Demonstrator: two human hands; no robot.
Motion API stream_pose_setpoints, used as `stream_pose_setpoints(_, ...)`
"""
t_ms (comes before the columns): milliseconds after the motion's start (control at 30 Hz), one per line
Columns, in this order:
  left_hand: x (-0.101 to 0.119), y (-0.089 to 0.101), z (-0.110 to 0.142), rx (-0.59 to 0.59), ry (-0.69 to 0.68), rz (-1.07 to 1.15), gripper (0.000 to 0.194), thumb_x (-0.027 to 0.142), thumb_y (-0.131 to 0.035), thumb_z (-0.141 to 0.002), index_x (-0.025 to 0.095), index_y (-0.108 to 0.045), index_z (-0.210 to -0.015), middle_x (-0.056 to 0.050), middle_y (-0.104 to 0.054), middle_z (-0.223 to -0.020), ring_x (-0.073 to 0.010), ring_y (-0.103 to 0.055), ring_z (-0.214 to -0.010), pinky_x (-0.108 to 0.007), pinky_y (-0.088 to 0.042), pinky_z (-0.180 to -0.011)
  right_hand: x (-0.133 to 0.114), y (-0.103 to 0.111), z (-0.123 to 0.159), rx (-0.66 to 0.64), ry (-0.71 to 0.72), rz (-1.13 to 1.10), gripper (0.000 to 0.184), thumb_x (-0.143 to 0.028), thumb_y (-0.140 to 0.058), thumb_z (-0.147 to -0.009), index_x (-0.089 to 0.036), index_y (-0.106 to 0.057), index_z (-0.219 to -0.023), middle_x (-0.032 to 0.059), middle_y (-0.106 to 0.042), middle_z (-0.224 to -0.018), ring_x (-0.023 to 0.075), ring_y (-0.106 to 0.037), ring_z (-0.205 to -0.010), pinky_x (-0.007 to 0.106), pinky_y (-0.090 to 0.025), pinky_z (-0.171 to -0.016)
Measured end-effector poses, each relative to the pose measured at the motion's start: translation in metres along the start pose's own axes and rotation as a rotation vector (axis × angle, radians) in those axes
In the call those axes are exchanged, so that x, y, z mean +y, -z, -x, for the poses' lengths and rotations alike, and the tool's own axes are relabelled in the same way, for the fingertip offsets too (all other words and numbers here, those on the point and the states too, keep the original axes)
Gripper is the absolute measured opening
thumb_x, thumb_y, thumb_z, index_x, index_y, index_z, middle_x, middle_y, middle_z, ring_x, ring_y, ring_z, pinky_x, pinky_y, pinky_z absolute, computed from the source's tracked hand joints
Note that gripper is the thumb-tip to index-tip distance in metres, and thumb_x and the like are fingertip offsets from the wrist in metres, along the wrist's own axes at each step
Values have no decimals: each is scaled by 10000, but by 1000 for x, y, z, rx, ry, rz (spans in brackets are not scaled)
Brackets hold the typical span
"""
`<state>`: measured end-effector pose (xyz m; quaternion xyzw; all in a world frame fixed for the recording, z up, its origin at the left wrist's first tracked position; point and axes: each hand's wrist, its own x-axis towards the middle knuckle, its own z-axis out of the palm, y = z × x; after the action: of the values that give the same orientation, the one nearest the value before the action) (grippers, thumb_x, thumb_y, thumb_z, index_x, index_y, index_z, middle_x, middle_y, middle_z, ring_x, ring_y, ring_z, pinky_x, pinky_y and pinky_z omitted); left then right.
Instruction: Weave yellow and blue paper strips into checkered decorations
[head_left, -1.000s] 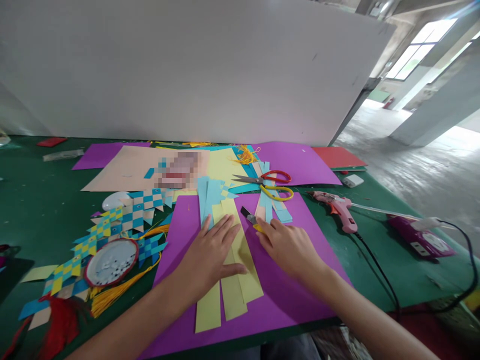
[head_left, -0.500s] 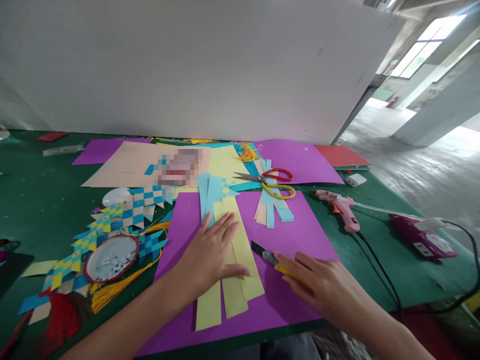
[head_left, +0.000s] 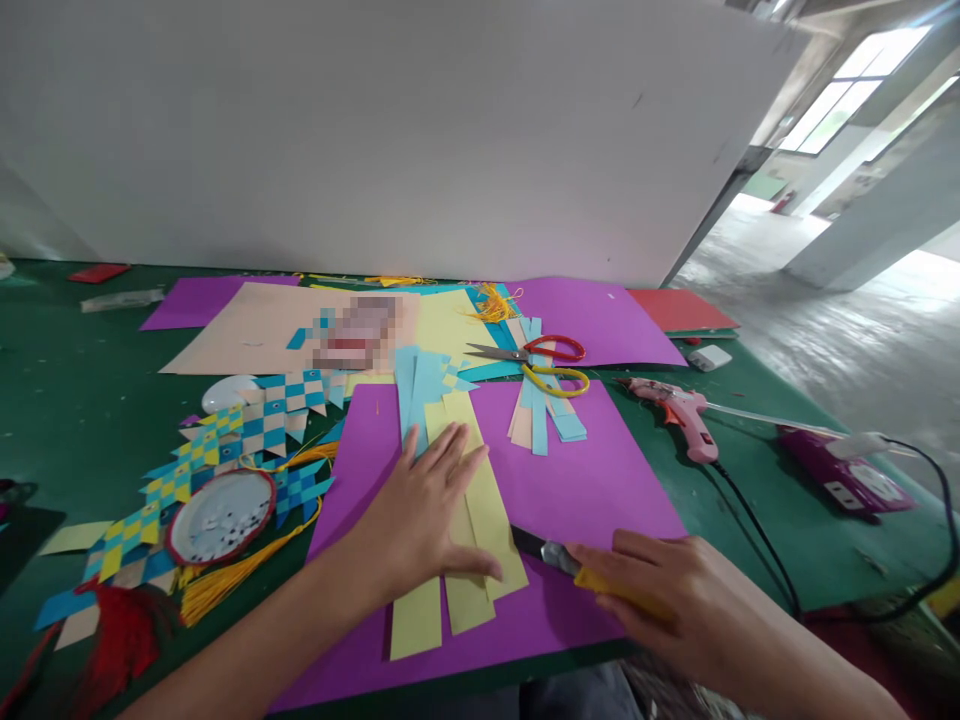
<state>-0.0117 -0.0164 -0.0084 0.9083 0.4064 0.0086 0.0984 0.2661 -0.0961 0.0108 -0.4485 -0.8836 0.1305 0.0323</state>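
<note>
My left hand (head_left: 431,510) lies spread over several overlapping yellow paper strips (head_left: 495,545), its fingers pointing away from me. Part of the strips is hidden beneath the palm. In my right hand (head_left: 660,590) is a yellow-handled utility knife (head_left: 559,557), its dark blade out and pointing left, at the right edge of the strips. Whether the blade touches the paper I cannot tell. Under everything lies a large purple sheet (head_left: 592,480). Light blue strips (head_left: 420,385) extend beyond my left fingertips. Scissors (head_left: 529,358) with red and yellow handles rest on blue and peach strips (head_left: 540,425).
A pink glue gun (head_left: 686,415) lies at right, its cable near a purple power strip (head_left: 847,475). On the left are woven paper fish (head_left: 274,410), a dish (head_left: 225,515) of small black-and-white pieces, a yellow tassel (head_left: 232,575) and red tassels (head_left: 124,635). A white panel (head_left: 405,140) stands behind.
My right hand has drawn the knife slightly toward me and to the right, down along the strips' edge. My left hand stays on the strips, its fingers slightly more spread.
</note>
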Motion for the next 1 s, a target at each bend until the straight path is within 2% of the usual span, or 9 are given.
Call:
stream_pose_setpoints(100, -1, -2, 1, 47, -7, -2, 1006, 842, -266, -715, 160, -321, -1452, -166, -288, -1516, -351, -216, -1406, -562, -87, -1121, 6, 7, 9, -28, 17, -74, 372, -174, -476, -896, -312, -594, -1221, 29, -689, -925, 124, -653, -741, 213, -501, -652)
stream_pose_setpoints(200, -2, -4, 1, 84, -11, -6, 954, 807, -263, -758, 158, -311, -1456, -157, -294, -1515, -336, -218, -1408, -554, -69, -1130, 9, 12, 16, -108, 37, -132, 351, -198, -471, -916, -322, -582, -1226, 28, -679, -931, 132, -649, -763, 219, -491, -655)
stream_pose_setpoints(333, -1, -2, 1, 52, 5, 23, 931, 787, -247, -782, 151, -297, -1460, -146, -267, -1526, -327, -202, -1414, -562, -62, -1130, 6, 16, 16, -169, 46, -118, 327, -217, -484, -925, -342, -569, -1215, 8, -662, -899, 132, -624, -728, 237, -451, -599)
stream_pose_setpoints(667, 2, 5, -1, -9, 33, 43, 956, 796, -258, -771, 133, -294, -1458, -142, -221, -1534, -330, -182, -1419, -586, -53, -1126, 1, 13, 11, -121, 87, -37, 362, -244, -474, -930, -333, -531, -1276, 20, -656, -876, 136, -602, -692, 243, -427, -574)
stream_pose_setpoints(867, 5, 5, -3, 12, 71, -17, 653, 569, -214, -951, 151, -339, -1437, -105, -279, -1519, -275, -225, -1414, -569, -111, -1133, -1, 3, -3, -8, 93, 8, 387, -189, -466, -906, -300, -547, -1268, 26, -660, -914, 129, -609, -703, 241, -433, -594)
stream_pose_setpoints(1000, 4, 1, -3, 41, 62, -24, 605, 522, -226, -970, 151, -347, -1433, -92, -296, -1515, -265, -244, -1409, -565, -104, -1140, 1, 3, -11, -9, 124, -8, 380, -212, -481, -904, -292, -547, -1270, 31, -653, -909, 137, -607, -703, 249, -420, -585)
